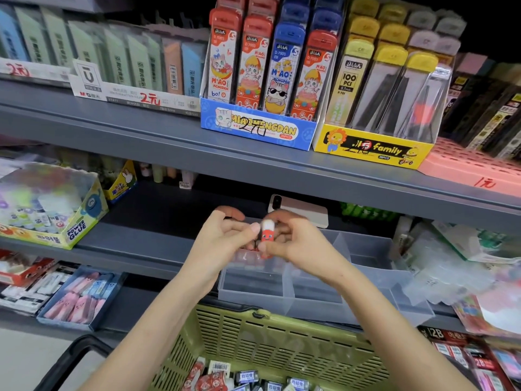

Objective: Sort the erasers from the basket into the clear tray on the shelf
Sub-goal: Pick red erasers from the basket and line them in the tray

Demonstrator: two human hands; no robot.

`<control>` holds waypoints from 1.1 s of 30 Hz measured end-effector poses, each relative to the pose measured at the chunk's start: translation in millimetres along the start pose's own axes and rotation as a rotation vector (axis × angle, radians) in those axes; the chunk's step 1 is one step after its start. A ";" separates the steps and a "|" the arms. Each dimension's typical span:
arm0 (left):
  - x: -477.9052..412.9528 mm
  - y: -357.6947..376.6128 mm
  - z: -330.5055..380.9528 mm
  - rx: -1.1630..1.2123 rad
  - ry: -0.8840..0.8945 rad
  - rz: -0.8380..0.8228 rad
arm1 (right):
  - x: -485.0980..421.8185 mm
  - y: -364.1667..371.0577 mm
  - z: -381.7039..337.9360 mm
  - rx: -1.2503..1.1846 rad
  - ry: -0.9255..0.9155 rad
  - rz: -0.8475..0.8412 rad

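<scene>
A red eraser (pixel 267 235) with a white cap and a cartoon face stands upright between both hands above the clear tray (pixel 310 303) on the middle shelf. My right hand (pixel 293 241) pinches it from the right; my left hand (pixel 225 235) touches its top with curled fingertips. Several red erasers (pixel 251 259) lie in the tray's left compartment. Below, the green basket (pixel 282 340) holds several wrapped erasers (pixel 242 378), red ones and dark ones.
A phone (pixel 298 207) lies on the shelf behind the tray. A glue box (pixel 53 204) stands at the left and plastic packets (pixel 456 255) at the right. The shelf above carries boxes of pencil leads (pixel 262 80). The basket's black handle (pixel 70 359) hangs at the lower left.
</scene>
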State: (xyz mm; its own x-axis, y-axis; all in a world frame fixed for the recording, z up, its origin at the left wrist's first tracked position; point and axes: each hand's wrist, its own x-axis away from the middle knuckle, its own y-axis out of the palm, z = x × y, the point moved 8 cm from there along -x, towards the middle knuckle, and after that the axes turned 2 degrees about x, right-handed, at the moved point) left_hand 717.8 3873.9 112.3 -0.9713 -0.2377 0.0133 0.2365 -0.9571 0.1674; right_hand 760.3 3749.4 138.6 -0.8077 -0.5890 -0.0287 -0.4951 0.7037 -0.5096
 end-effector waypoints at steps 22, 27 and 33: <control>16.5 -12.1 -19.4 -1.049 0.405 -0.022 | -33.7 -17.4 66.1 0.457 0.314 0.231; 16.5 -12.3 -19.7 -1.038 0.401 -0.024 | -37.1 -14.7 60.5 0.793 0.232 0.165; 16.4 -12.3 -20.1 -1.034 0.401 -0.024 | -44.3 -8.5 55.2 1.112 0.155 0.135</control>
State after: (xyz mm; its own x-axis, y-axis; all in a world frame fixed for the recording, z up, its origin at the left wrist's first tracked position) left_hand 699.5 3878.5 90.6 -0.9411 -0.0746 -0.3298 0.3074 -0.5951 -0.7426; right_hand 818.0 3747.6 96.7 -0.9024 -0.4244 -0.0739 0.0966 -0.0320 -0.9948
